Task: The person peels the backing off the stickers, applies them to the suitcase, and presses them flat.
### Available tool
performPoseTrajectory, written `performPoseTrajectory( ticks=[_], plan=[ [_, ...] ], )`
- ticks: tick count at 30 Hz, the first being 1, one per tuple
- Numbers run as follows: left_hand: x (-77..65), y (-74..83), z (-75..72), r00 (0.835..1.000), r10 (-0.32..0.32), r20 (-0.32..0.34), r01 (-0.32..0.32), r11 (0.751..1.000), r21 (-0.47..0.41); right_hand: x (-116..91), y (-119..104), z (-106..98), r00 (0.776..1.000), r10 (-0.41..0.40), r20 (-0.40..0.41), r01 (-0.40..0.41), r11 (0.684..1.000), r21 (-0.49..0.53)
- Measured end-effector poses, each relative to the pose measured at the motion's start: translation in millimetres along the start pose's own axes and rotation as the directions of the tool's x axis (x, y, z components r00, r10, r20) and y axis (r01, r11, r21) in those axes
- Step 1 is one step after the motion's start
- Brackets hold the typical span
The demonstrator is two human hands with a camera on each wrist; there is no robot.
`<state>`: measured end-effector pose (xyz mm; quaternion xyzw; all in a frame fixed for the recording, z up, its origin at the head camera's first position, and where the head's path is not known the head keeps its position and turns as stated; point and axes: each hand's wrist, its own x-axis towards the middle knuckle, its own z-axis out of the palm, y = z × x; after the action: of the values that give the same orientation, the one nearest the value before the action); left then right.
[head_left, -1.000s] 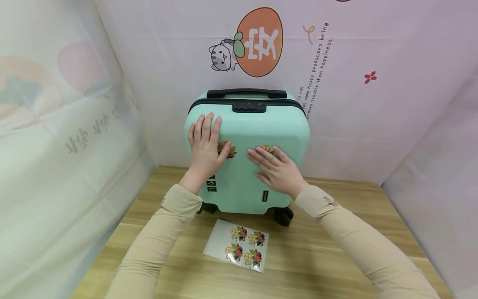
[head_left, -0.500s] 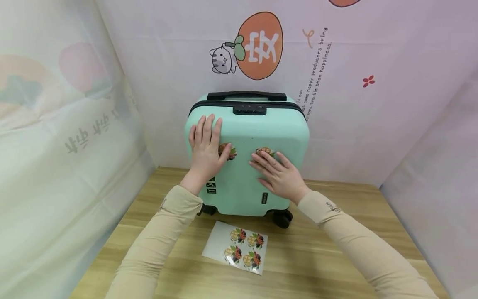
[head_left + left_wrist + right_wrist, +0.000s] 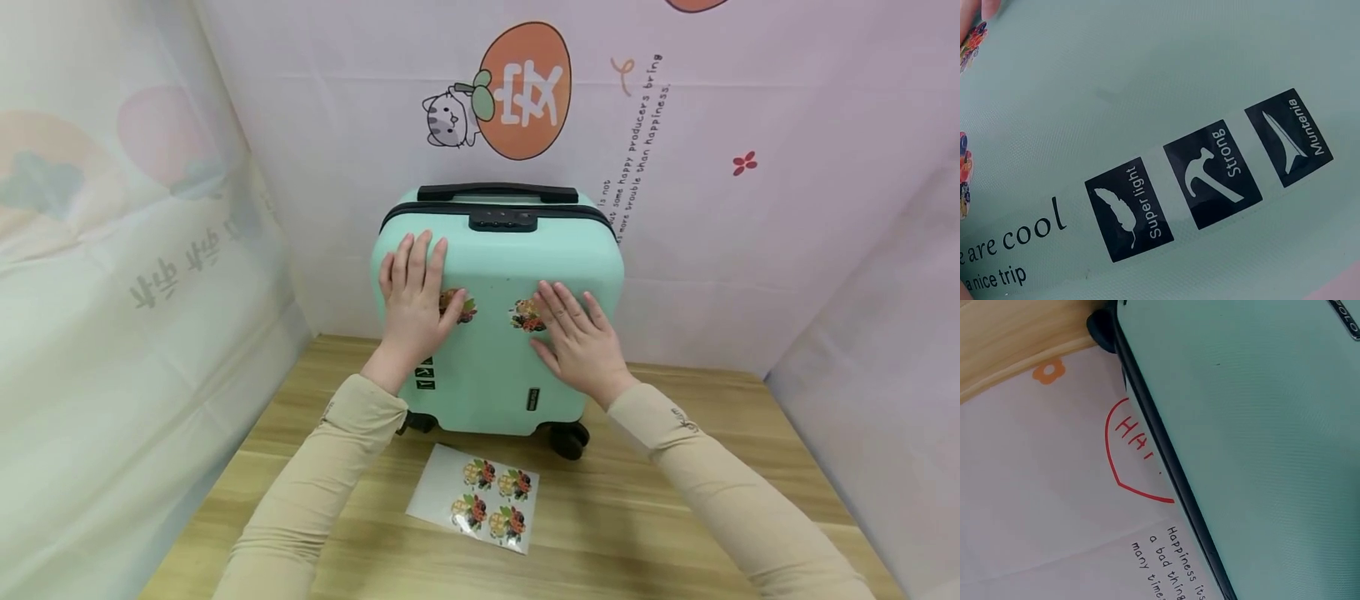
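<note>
A mint-green suitcase stands upright on its black wheels. My left hand lies with extended fingers on the upper left of its front, the thumb over part of a fruit sticker. On the right half, my right hand rests with straight fingers on the shell, its fingertips at the right edge of a second fruit sticker. A white sticker sheet with several fruit stickers lies flat in front of the suitcase. In the left wrist view, black printed labels show on the shell.
The suitcase stands on a wood-grain table, close to a printed cloth backdrop. More cloth hangs at the left and right sides. A black carry handle and a combination lock sit at the suitcase's top.
My right hand has slid right and turned more upright, uncovering more of the right sticker. My left hand stays in the same place on the suitcase.
</note>
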<state>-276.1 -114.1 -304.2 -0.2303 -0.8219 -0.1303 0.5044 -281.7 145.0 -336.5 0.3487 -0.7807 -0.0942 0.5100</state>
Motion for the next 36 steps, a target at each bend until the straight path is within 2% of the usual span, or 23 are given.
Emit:
performPoseTrajectory(
  ticks=[2, 7, 10, 16, 22, 27, 32, 36],
  plan=[
    [-0.3, -0.3, -0.1, 1.000, 0.001, -0.002, -0.001, 1.000, 0.000, -0.4, -2.4, 1.0, 1.000, -0.010, 0.002, 0.010, 1.000, 0.005],
    [-0.9, -2.3, 0.5, 1.000, 0.002, -0.031, -0.002, 1.000, 0.002, -3.3, -14.6, 7.3, 0.988, -0.154, 0.024, 0.154, 0.988, 0.011],
    [-0.7, -2.7, 0.4, 0.999, 0.007, -0.038, -0.006, 1.000, 0.014, -3.8, -21.1, 10.9, 0.978, -0.206, 0.038, 0.206, 0.979, -0.007],
    [1.0, 0.0, -0.1, 1.000, 0.010, -0.016, -0.009, 0.999, 0.032, 2.0, -14.4, 10.1, 0.973, -0.213, 0.089, 0.218, 0.974, -0.056],
    [5.1, 0.7, -0.7, 1.000, 0.001, 0.003, -0.001, 1.000, 0.012, 6.8, 0.2, 5.9, 0.988, -0.152, 0.020, 0.153, 0.987, -0.041],
    [4.7, 0.4, -1.2, 1.000, -0.005, 0.000, 0.005, 1.000, 0.007, 7.2, 2.9, 3.8, 0.995, -0.101, -0.024, 0.101, 0.995, -0.020],
    [2.5, 0.2, -0.5, 1.000, -0.001, 0.005, 0.001, 1.000, 0.025, -0.6, -7.9, 10.4, 0.979, -0.200, -0.036, 0.200, 0.980, -0.017],
    [0.1, -0.9, -0.5, 1.000, 0.004, 0.008, -0.004, 1.000, 0.025, -7.2, -18.6, 14.8, 0.965, -0.263, 0.002, 0.263, 0.964, -0.035]
  ],
)
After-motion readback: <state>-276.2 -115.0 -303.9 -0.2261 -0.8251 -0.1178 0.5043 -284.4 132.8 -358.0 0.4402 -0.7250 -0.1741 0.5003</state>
